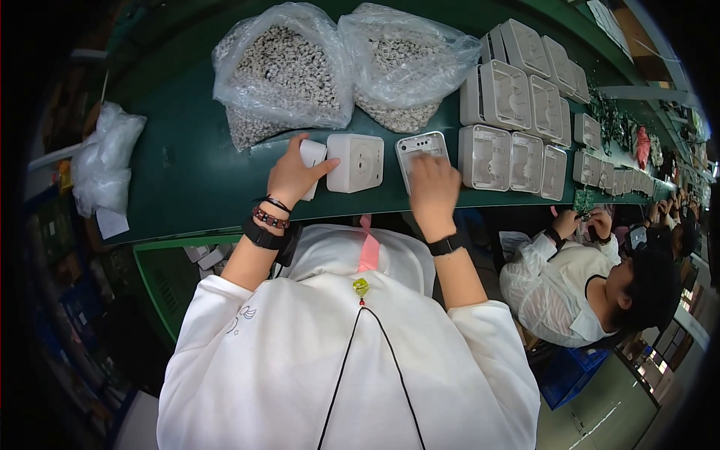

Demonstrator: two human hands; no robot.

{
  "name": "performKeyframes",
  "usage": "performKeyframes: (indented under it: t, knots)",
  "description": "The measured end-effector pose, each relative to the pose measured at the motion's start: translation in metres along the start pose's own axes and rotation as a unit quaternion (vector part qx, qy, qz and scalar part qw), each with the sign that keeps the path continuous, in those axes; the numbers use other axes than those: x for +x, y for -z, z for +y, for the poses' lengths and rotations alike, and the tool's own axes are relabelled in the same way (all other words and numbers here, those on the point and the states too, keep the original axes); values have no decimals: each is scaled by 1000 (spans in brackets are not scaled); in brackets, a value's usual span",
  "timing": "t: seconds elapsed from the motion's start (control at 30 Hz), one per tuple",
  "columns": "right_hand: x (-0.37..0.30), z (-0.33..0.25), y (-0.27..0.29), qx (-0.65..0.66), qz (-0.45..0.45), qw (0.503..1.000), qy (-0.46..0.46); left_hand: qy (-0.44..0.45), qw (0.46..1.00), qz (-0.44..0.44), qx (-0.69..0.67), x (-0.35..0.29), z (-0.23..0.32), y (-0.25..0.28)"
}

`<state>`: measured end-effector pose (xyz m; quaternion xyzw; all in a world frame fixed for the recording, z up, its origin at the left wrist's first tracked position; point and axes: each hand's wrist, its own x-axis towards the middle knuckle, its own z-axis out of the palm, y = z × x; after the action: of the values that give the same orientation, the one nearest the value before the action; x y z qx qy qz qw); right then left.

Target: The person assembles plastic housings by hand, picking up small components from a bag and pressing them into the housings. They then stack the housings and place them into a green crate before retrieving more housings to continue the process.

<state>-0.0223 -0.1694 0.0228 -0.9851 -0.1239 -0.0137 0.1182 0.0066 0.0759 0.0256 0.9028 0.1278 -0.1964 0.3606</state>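
My left hand (pixel 295 177) is closed round a narrow white plastic housing (pixel 313 155), its thumb stretched across toward the box beside it. That box is a squarish white plastic housing (pixel 355 163) with a small hole in its face, standing on the table. Over an open white plastic shell (pixel 422 142) hangs my right hand (pixel 435 193). Its fingers point down into the shell and are smeared by motion, so I cannot see whether they hold anything. Dark bands circle both my wrists.
Two clear bags (pixel 285 71) (pixel 397 56) of small pale parts lie behind my hands on the green table (pixel 184 176). Stacked white shells (pixel 491 157) stand to the right. A plastic bag (pixel 109 161) sits far left, a green crate (pixel 161 289) below. A co-worker (pixel 570 274) handles a green board.
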Motion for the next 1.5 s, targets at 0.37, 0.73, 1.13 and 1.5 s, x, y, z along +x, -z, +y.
performKeyframes:
  t: [0.37,0.73,1.13,1.5]
  knots:
    - [119,-18,-15,230,-383,867,221,-59,998,-4,-1,-4,-7,4]
    - [8,0,-43,119,-44,906,405,-15,978,65,-196,-76,-51,9]
    - [16,18,-49,57,-44,955,289,172,937,-88,-293,-8,-37,7]
    - [-6,10,-47,53,-34,998,5,276,800,-37,-531,35,-32,0]
